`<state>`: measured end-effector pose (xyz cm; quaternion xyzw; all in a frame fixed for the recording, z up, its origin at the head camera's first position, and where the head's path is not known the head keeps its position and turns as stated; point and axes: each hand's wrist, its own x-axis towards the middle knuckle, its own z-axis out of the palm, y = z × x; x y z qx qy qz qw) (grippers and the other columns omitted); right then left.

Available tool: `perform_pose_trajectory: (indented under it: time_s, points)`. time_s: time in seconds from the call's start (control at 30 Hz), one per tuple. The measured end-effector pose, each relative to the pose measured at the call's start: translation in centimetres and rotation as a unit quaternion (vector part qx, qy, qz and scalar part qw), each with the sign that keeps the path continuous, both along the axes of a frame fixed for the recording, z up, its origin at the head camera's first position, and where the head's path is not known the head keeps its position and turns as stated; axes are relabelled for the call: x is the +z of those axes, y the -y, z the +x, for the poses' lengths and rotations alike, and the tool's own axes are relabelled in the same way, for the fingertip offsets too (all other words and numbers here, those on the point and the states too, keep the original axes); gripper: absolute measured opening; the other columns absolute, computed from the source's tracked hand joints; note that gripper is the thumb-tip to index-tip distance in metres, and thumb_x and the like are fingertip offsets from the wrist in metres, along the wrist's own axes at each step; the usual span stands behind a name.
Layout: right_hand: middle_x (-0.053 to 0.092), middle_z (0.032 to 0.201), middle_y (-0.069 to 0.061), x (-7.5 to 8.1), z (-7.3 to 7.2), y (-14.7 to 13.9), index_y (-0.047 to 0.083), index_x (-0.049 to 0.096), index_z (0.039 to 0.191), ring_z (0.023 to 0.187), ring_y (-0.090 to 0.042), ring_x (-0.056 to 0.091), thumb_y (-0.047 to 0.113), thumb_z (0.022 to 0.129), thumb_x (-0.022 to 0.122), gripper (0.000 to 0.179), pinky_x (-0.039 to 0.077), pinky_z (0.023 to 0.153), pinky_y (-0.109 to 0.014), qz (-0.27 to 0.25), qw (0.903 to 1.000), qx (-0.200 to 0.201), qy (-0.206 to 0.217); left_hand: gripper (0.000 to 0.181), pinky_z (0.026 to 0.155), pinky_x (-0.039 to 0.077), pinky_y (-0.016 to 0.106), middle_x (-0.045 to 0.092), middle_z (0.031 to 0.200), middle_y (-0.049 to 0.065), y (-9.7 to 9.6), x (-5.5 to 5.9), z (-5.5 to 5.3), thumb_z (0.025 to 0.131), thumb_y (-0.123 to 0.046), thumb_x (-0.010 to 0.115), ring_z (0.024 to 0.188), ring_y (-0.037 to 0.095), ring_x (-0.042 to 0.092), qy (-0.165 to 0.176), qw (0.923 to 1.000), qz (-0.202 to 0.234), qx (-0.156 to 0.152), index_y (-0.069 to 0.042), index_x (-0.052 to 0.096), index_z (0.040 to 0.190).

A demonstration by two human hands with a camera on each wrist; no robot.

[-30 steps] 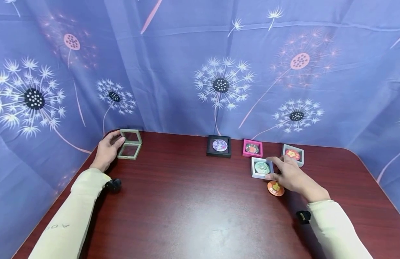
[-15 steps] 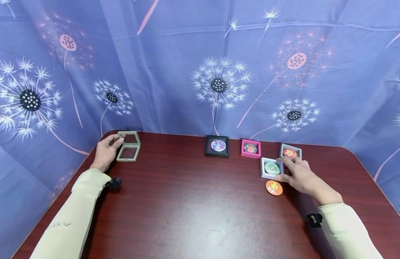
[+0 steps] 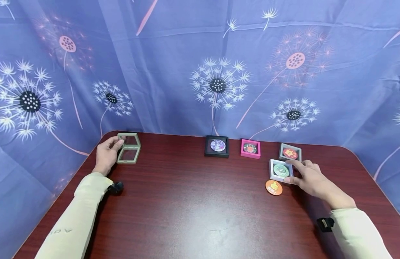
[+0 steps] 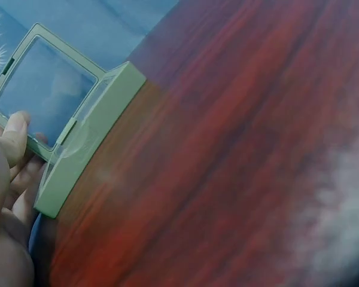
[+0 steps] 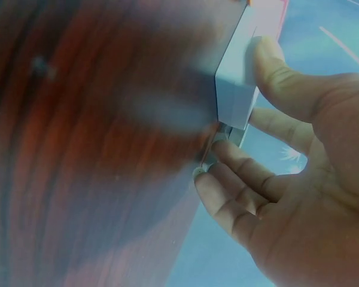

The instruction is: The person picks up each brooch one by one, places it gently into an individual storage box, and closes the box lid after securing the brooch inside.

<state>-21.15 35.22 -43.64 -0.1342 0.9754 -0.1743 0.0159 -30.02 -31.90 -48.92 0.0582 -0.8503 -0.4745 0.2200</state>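
Observation:
At the table's far left, my left hand pinches the raised lid of a pale green hinged display case. Its thumb lies against the lid's clear window, with the other fingers behind; the case holds nothing visible. On the right side, my right hand grips a white display case between thumb and index finger, the other fingers spread past it. Inside this case sits a round mint-green badge. An orange thumbs-up badge lies flat just in front of it.
A grey case with a red badge stands right behind the white one. Further left along the back are a pink case and a black case, each with a round badge. A blue dandelion-print cloth hangs behind the table.
My right hand has slid the white case to the right, from beside the pink case to in front of the grey one. My left hand stays on the green lid.

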Motion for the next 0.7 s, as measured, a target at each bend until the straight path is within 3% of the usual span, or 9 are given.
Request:
perform_pose_trajectory:
  time_s: [0.27,0.5,0.7]
  points:
    - [0.053,0.106,-0.030,-0.3,0.2,-0.4,-0.003,0.056,0.137,0.105,-0.056,0.046,0.023,0.093,0.084,0.058,0.044,0.082,-0.063,-0.010,0.9999,-0.003,0.005,0.026,0.075,0.043,0.015,0.076,0.107,0.018,-0.6,-0.5,0.6,0.107,-0.017,0.068,0.083,-0.006,0.056,-0.019,0.9992,-0.032,0.012,0.003,0.075,0.121]
    - [0.054,0.112,-0.035,-0.7,0.9,0.0,-0.007,0.058,0.137,0.105,-0.057,0.047,0.023,0.090,0.087,0.063,0.046,0.085,-0.067,-0.008,0.9988,-0.009,-0.047,0.026,0.076,0.043,0.014,0.076,0.111,0.021,-0.9,-0.4,1.0,0.106,-0.019,0.068,0.083,-0.010,0.055,-0.021,0.9990,-0.036,0.019,0.001,0.077,0.122]
    - [0.059,0.108,-0.027,-0.2,2.0,1.1,-0.002,0.067,0.121,0.100,-0.050,0.055,0.021,0.085,0.090,0.049,0.049,0.082,-0.065,-0.014,0.9949,0.007,-0.100,0.028,0.077,0.044,0.016,0.076,0.110,0.020,-1.3,-0.3,1.0,0.106,-0.021,0.068,0.082,-0.011,0.055,-0.013,0.9987,-0.042,0.027,-0.001,0.077,0.123]
